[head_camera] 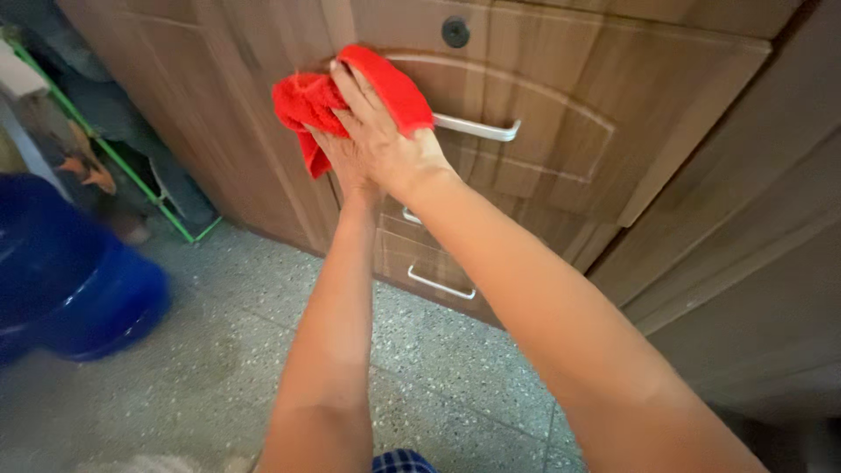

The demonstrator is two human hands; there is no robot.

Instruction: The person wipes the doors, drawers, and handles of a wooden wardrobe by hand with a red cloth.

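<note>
A red cloth (302, 101) is pressed against the front of a brown wooden drawer (543, 96), just left of its silver handle (477, 129). My right hand (381, 131) lies over the cloth with fingers stretched up across it. My left hand (337, 166) sits beneath the right one, mostly hidden, its fingers against the cloth's lower part. Both arms reach forward from the bottom of the view.
Lower drawers with silver handles (441, 285) sit below. A round dark lock (455, 31) is above the cloth. A blue tub (79, 280) stands on the speckled floor (438, 377) at left, beside a green rack (131, 175). A wooden panel (745, 263) stands at right.
</note>
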